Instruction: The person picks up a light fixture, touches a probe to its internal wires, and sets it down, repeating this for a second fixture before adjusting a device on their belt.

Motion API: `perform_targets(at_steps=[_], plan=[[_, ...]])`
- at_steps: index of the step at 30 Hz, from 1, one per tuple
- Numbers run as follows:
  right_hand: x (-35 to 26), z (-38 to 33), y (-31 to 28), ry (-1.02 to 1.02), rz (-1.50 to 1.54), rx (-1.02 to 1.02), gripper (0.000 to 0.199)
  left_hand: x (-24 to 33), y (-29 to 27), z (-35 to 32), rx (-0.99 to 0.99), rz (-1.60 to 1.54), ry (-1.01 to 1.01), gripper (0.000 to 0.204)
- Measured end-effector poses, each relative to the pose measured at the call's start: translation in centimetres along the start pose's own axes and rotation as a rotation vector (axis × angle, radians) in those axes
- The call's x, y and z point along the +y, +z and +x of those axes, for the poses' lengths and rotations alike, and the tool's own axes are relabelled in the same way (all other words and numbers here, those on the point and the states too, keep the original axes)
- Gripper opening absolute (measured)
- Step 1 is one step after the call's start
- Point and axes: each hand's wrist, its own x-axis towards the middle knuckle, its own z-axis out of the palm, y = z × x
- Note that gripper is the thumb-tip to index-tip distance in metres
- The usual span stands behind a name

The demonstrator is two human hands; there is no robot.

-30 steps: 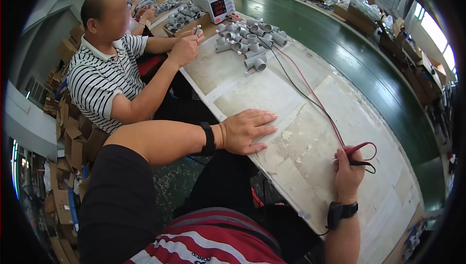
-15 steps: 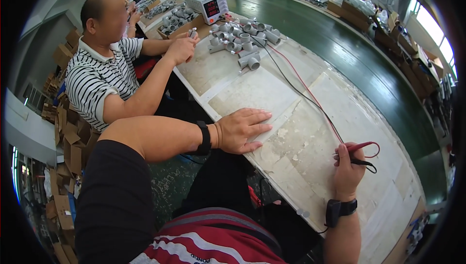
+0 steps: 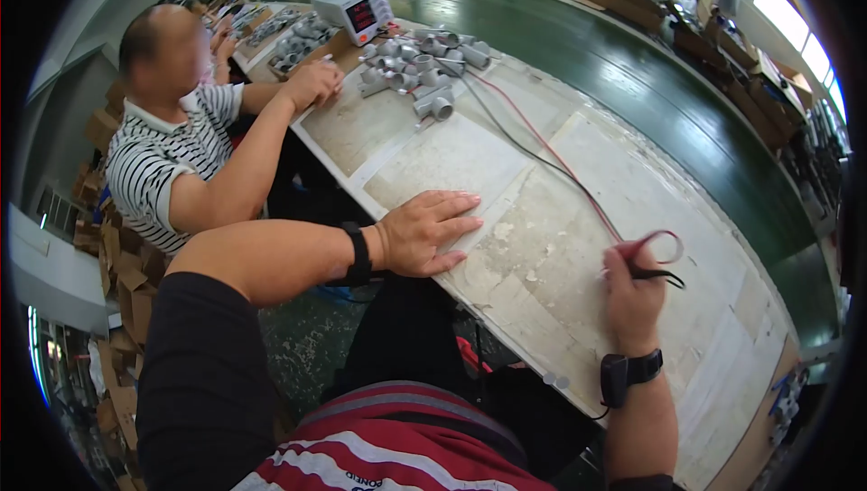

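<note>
The right hand [image 3: 635, 297] is closed around the red lead [image 3: 645, 243] and black lead [image 3: 664, 276], above the right part of the bench [image 3: 528, 265]; blur there hides the tips, so I can't tell exactly how the fingers sit. The left hand [image 3: 422, 233] lies flat, palm down, fingers slightly spread, holding nothing, at the bench's near edge. Both leads run from the far left, beside the grey fittings [image 3: 429, 65] and the power supply [image 3: 352, 12]. They should be light and limp, springy where they loop; best gripped at the stiffer ends, since pulling the wire could strain the joints.
</note>
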Motion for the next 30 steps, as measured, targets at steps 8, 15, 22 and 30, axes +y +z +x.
perform_targets(at_steps=[8,15,22,30], plan=[[0.4,1.3,0.5,0.071,-0.014,-0.071,0.012,0.0,-0.4,-0.2,-0.053,0.032,-0.049,0.055],[-1.9,2.0,-0.6,0.327,0.224,-0.058,0.014,0.0,-0.3,0.6,-0.054,0.013,-0.033,0.054],[0.3,1.0,-0.4,0.035,-0.061,-0.103,0.014,0.3,-0.3,0.3,-0.057,-0.003,-0.036,0.053],[-0.5,1.3,-0.6,0.022,-0.100,-0.095,0.015,0.2,-0.3,0.4,-0.070,0.027,-0.035,0.053]])
